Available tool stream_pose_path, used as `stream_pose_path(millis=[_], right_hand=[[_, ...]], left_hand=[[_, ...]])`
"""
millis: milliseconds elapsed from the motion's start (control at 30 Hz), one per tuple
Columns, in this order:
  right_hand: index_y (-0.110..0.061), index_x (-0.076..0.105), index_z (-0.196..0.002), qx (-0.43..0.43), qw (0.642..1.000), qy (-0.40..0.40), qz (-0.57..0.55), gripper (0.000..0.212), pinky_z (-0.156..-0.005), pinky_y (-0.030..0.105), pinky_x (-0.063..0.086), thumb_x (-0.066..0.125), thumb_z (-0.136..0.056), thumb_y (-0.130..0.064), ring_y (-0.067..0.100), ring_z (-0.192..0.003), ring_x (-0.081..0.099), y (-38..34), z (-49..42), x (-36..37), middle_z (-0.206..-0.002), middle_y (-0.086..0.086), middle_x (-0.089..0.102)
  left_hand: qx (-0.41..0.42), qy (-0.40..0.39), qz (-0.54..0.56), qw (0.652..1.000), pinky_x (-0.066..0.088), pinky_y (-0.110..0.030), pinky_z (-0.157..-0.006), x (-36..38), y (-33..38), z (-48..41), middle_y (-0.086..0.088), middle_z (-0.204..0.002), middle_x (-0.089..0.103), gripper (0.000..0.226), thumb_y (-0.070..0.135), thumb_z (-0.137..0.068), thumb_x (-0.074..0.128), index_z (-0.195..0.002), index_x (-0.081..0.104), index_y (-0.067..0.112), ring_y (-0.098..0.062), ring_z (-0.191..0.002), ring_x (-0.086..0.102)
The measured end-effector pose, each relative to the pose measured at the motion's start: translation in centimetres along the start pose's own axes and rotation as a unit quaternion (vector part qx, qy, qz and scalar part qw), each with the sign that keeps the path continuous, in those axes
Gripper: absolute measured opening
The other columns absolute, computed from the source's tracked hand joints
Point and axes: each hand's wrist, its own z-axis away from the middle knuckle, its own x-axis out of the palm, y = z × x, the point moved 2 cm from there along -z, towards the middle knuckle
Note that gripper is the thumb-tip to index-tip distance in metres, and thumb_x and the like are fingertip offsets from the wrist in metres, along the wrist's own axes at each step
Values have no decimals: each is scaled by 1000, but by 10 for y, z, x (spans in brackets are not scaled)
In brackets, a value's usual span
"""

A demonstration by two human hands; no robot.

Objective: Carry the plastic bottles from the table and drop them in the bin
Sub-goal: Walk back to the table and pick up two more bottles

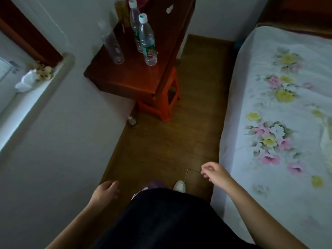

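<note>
Three clear plastic bottles stand upright on a dark red wooden table [125, 78] ahead of me. The nearest bottle [147, 40] has a white cap and a green label. Just behind it stands a second capped bottle [134, 24]. To their left is a plain bottle [112, 45] without a label. My left hand [106, 192] hangs low beside the wall, fingers loosely apart and holding nothing. Near the bed's edge, my right hand [213, 172] is empty too, with its fingers loosely curled. Both hands are far from the bottles. No bin is in view.
An orange plastic stool [161, 105] stands tucked under the table. A bed with a floral sheet [278, 114] fills the right side. A white wall [62, 141] and a window ledge run along the left. A narrow strip of brown floor [170, 150] leads to the table.
</note>
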Motion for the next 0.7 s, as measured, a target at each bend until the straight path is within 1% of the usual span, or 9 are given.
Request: stream_pose_path(millis=[100, 233, 300, 400, 500, 533, 567, 633, 700], right_hand=[[-35, 60, -97, -42, 999, 9, 3, 7, -93, 35, 54, 53, -97, -31, 10, -97, 66, -46, -24, -31, -103, -7, 69], [-33, 61, -99, -41, 999, 32, -8, 8, -89, 32, 55, 53, -97, -31, 11, -96, 66, -72, -61, -72, -101, -5, 70], [-27, 63, -100, -16, 999, 48, -22, 10, -84, 28, 53, 53, -98, -28, 13, -96, 67, -74, -78, -93, -102, -3, 70], [-15, 66, -102, 43, 994, 82, -49, 14, -75, 22, 48, 54, -99, -21, 20, -95, 68, -70, -93, -128, -99, 3, 70], [0, 69, -95, 84, 986, 128, -65, 22, -69, 27, 45, 56, -96, -18, 29, -87, 67, -53, -100, -163, -90, 15, 69], [6, 67, -93, 98, 982, 143, -71, 26, -68, 29, 45, 57, -94, -17, 32, -82, 67, -47, -102, -173, -86, 19, 68], [9, 66, -93, 108, 979, 155, -82, 27, -67, 31, 45, 58, -93, -17, 33, -79, 66, -42, -104, -184, -84, 19, 68], [1, 68, -94, 129, 970, 173, -108, 19, -65, 28, 47, 59, -93, -15, 28, -76, 68, -40, -106, -204, -88, 17, 73], [-3, 67, -99, 141, 961, 190, -143, 14, -64, 25, 47, 57, -96, -14, 21, -73, 66, -36, -110, -223, -91, 15, 74]], left_hand=[[-25, -7, 6, 1000, 47, -30, -55, -3, 42, -31, -13, -94, 76, 29, 32, -103, 52, -108, 67, 7, -27, -74, 70], [-18, -22, -10, 1000, 48, -30, -57, 4, 111, -83, -11, -92, 75, 30, 33, -103, 53, -106, 68, 8, -28, -75, 70], [-3, -33, -15, 999, 49, -31, -59, 13, 153, -110, -11, -92, 75, 28, 34, -102, 54, -104, 68, 9, -27, -73, 70], [20, -76, -44, 996, 48, -33, -61, 32, 222, -147, -11, -90, 75, 27, 33, -101, 56, -101, 68, 9, -25, -70, 68], [64, -135, -111, 983, 45, -34, -64, 53, 297, -175, -8, -80, 73, 31, 35, -101, 55, -96, 71, 8, -21, -66, 64], [86, -158, -141, 974, 46, -34, -65, 60, 323, -180, -6, -78, 73, 32, 37, -101, 55, -93, 71, 10, -21, -67, 65], [107, -178, -170, 963, 46, -33, -66, 66, 351, -184, -6, -79, 73, 34, 39, -101, 54, -91, 71, 11, -22, -70, 67], [143, -198, -205, 948, 48, -31, -67, 78, 404, -188, -8, -85, 76, 36, 41, -101, 52, -90, 71, 12, -28, -79, 72], [176, -195, -211, 942, 48, -31, -66, 90, 450, -190, -10, -84, 76, 36, 41, -100, 53, -85, 71, 13, -32, -82, 73]])
